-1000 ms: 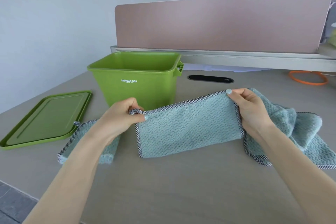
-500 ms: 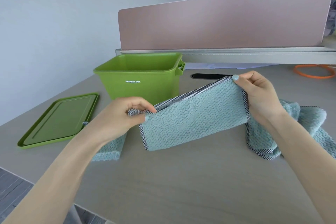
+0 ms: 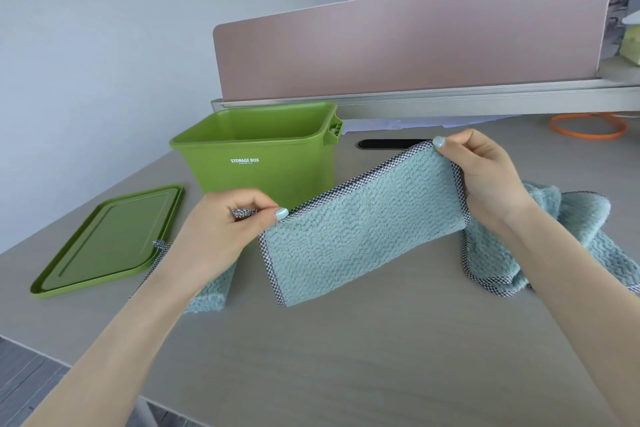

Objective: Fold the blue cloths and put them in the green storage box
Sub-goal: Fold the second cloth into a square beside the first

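**Folded blue cloth held up between both hands**

My left hand (image 3: 221, 225) is pinched shut on the near-left top corner of a folded blue cloth (image 3: 363, 229), thumb and forefinger closed over its checked black-and-white hem. My right hand (image 3: 485, 180) grips the opposite top corner the same way, fingers closed on the edge. I see the cloth stretched between them as a long band, its top edge slanting up toward the right hand and its lower edge hanging at or just above the grey desk (image 3: 346, 357); I cannot tell whether it touches.

Under my left wrist lies a second blue cloth (image 3: 211, 291), flat on the desk. Behind my right wrist sits a crumpled blue cloth (image 3: 585, 222), bunched in a heap on the desk.

Just behind the left hand stands the green storage box (image 3: 256, 163), open, white lettering on its front. Its green lid (image 3: 107, 239) lies flat to the left, apart from it. Farther back are a black cable slot (image 3: 388, 143), an orange ring (image 3: 588, 125) and the pink divider panel (image 3: 408, 42).
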The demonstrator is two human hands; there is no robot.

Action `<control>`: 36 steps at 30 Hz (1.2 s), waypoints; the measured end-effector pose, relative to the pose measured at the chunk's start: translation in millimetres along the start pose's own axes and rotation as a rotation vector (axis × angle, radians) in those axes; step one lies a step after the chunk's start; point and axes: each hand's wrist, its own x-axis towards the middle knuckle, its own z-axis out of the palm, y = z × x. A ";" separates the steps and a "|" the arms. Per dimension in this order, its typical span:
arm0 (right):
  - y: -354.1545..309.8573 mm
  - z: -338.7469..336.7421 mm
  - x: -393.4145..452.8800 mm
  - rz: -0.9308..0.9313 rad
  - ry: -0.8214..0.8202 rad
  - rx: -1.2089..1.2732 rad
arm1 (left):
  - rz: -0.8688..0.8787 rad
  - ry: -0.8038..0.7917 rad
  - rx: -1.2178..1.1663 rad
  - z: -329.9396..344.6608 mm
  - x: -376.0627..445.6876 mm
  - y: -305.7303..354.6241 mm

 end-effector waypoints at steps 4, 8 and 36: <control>-0.4 1.4 -0.7 0.015 -0.019 0.000 | 0.004 -0.084 -0.004 0.3 -2.7 -3.5; 0.5 1.1 -0.2 0.036 -0.029 -0.002 | -0.005 -0.170 -0.038 -2.4 -3.5 -5.7; 76.2 -0.3 -8.2 0.221 0.012 -0.775 | -0.067 0.022 0.549 59.2 10.1 -76.8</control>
